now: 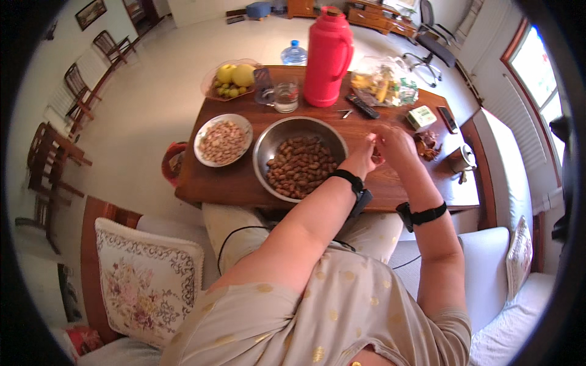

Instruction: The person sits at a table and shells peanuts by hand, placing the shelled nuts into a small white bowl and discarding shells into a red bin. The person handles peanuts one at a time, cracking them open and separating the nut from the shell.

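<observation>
My left hand [370,155] and my right hand [394,139] meet above the wooden table, just right of a stainless steel bowl [268,178]. Their fingers are bent towards each other, and whatever lies between the fingertips is too small and hidden to make out. Many peanuts in their shells [300,164] lie in the steel bowl. To its left, a white dish [198,145] holds a heap of shelled peanut kernels [223,142]. A small reddish-brown pile [428,145] rests beyond my right wrist; I cannot tell what it is.
Behind the bowls stand a red thermos flask [326,59], a glass mug [286,97] and a fruit bowl [206,89]. A remote control [362,106], a bag of bananas [387,84], a small box [421,118], a phone [447,120] and a metal canister [460,159] sit at the right.
</observation>
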### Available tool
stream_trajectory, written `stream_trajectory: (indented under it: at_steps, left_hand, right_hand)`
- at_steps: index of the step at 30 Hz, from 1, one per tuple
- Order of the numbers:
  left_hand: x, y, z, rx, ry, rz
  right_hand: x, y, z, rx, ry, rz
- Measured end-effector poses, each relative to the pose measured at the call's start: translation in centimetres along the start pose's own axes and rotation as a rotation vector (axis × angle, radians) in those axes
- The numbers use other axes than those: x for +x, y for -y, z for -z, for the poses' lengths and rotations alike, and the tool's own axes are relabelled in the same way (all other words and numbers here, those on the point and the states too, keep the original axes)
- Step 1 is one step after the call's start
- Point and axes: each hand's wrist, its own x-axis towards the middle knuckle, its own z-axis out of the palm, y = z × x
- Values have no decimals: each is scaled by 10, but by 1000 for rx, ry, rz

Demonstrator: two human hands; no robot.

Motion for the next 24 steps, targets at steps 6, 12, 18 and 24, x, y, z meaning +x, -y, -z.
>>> stream_trajectory:
  at_steps: [6, 12, 18, 24]
  left_hand:
    - [-16, -16, 5, -42, 22, -5]
    - [-58, -81, 24, -224, 186, -99]
    - [-143, -194, 78, -214, 108, -392]
    - [-233, -300, 212, -91, -190, -640]
  right_hand:
    - [1, 20, 2, 81, -121, 166]
    - [-2, 37, 4, 301, -333, 195]
    - [-18, 45, -15, 405, -302, 49]
    - [-39, 35, -48, 564, -221, -104]
